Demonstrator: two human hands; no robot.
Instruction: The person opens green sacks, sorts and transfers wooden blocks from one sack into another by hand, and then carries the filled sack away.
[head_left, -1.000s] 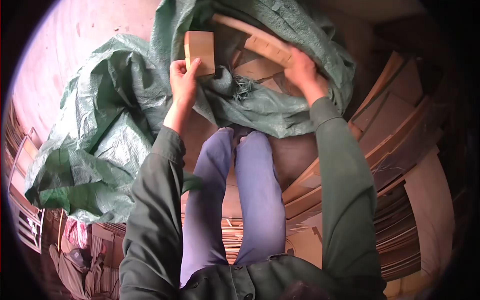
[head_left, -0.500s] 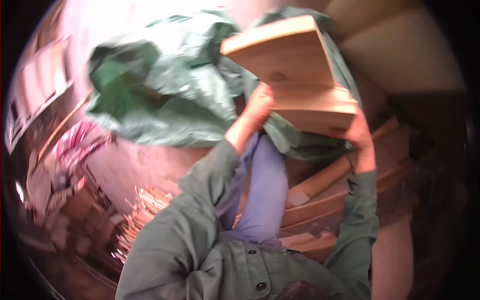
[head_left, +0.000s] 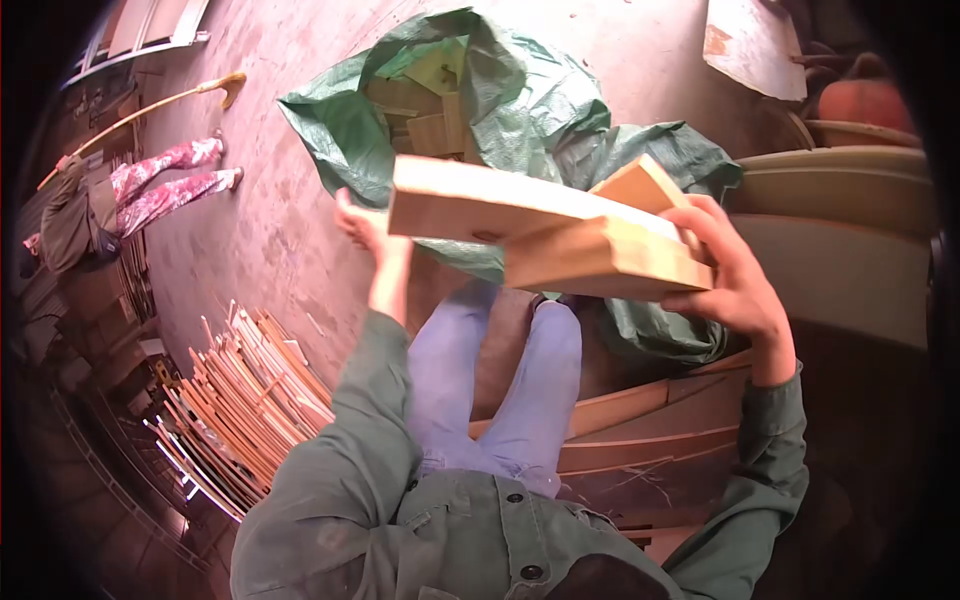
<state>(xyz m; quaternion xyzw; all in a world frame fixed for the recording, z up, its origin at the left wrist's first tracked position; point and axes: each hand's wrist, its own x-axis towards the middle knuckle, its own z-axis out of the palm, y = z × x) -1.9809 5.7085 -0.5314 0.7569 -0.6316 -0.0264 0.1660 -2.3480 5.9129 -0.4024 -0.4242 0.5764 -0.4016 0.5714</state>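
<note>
My right hand point(head_left: 735, 265) is wrapped around the right ends of several pieces of wood. They are a long wooden board point(head_left: 500, 205), a shorter thick wood block point(head_left: 600, 260) below it and another wood piece point(head_left: 640, 185) behind. The board's left end reaches out over the near side of a green plastic sack point(head_left: 545, 110). Wood offcuts point(head_left: 430, 130) show inside the sack's mouth. My left hand point(head_left: 368, 228) is just left of the board's free end, by the sack's near rim, fingers stretched out. Whether it touches the rim I cannot tell.
A stack of thin wood strips point(head_left: 250, 370) stands to the lower left. Another person point(head_left: 90, 205) is farther left, near a long curved yellowish pole point(head_left: 150, 105). Large panels point(head_left: 830, 200) stand at the right, and long boards point(head_left: 640, 410) lie beside my legs.
My left hand has come off the wood and moved left to the sack's side. My right hand has turned the pieces, which now point left. The view has shifted, showing the sack's mouth.
</note>
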